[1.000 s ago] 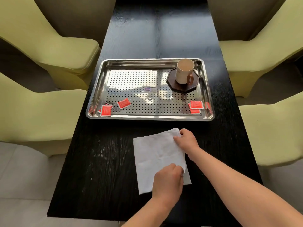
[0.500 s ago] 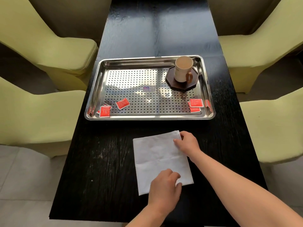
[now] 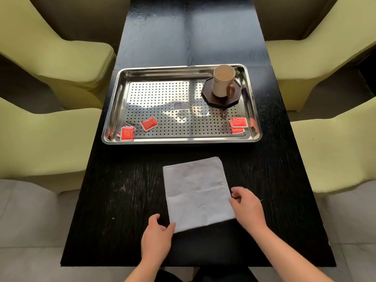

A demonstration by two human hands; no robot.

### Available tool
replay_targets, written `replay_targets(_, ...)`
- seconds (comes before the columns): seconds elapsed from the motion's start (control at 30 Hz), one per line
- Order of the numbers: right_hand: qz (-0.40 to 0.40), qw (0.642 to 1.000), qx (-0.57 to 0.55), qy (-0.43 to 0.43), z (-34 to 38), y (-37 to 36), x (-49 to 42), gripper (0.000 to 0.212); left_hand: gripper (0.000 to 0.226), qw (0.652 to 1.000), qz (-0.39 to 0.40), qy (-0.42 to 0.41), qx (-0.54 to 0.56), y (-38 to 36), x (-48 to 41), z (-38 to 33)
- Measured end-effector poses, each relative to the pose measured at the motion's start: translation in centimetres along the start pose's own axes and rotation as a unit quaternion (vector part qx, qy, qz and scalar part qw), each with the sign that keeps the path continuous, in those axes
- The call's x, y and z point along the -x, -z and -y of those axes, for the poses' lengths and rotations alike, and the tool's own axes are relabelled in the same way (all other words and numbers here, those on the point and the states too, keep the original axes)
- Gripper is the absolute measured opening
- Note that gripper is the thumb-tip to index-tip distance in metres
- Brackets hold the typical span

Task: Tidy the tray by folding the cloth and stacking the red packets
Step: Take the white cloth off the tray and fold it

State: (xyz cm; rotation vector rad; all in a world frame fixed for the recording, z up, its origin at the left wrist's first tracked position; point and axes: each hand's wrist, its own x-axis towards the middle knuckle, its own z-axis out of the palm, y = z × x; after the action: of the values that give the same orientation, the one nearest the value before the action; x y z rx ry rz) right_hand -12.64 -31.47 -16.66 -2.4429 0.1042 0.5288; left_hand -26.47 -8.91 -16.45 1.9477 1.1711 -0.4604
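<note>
**Cloth** (image 3: 195, 194): white, lying flat as a folded rectangle. It is on the black table (image 3: 126, 196), off the tray, at 12 o'clock from the wearer and between the two hands. The long axis runs roughly 12 to 6, with the far end leaning slightly toward 11.

**Left hand** (image 3: 157, 236): at 7 o'clock of the cloth. Fingers are spread and relaxed, the thumb tip touches the near-left corner, and nothing is gripped.

**Right hand** (image 3: 247, 207): at 4 o'clock of the cloth. Fingers are loosely curled with the tips at the right long edge. Whether they pinch that edge cannot be told.

**Bearing on next move (judgement):** both hands are at the cloth's near half. The right hand sits on a long edge, so it is the likelier one to carry that edge across toward 9.

**Tray** (image 3: 181, 141): perforated steel, at 12 o'clock of the cloth and apart from it.

**Red packets** (image 3: 127, 133): not yet stacked. One group lies in the tray's 8 o'clock corner and an overlapping pair lies in its 4 o'clock corner.

**Mug** (image 3: 222, 81): upright on a dark coaster (image 3: 205, 95), at the tray's 1 o'clock.

**Chairs** (image 3: 50, 139): yellow-green, at 3 and 9 o'clock of the table.
</note>
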Motion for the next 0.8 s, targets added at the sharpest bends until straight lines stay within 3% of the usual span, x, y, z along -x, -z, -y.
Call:
replay_targets(0.13, 0.021, 0.997, 0.08, 0.004, -0.4, -0.9, 1.6, 0.017, 0.057, 0.999, 0.026, 0.036, 0.031, -1.0, -0.4, -0.5)
replay_targets(0.3, 0.034, 0.996, 0.088, -0.003, -0.2, -1.3, 1.7, 0.032, 0.006, 0.979, 0.084, 0.065, 0.173, -1.4, -1.2, -0.7)
replay_targets(0.63, 0.036, 0.996, 0.063, -0.059, -0.4, -1.7, 2.9, 0.044, 0.017, 0.921, 0.143, 0.11, 0.346, -0.1, -1.8, 0.3)
replay_targets(0.8, 0.062, 0.99, -0.041, -0.117, -0.1, -2.4, 3.3, 0.031, 0.019, 0.909, 0.132, 0.127, 0.376, 1.0, -2.0, 0.8)
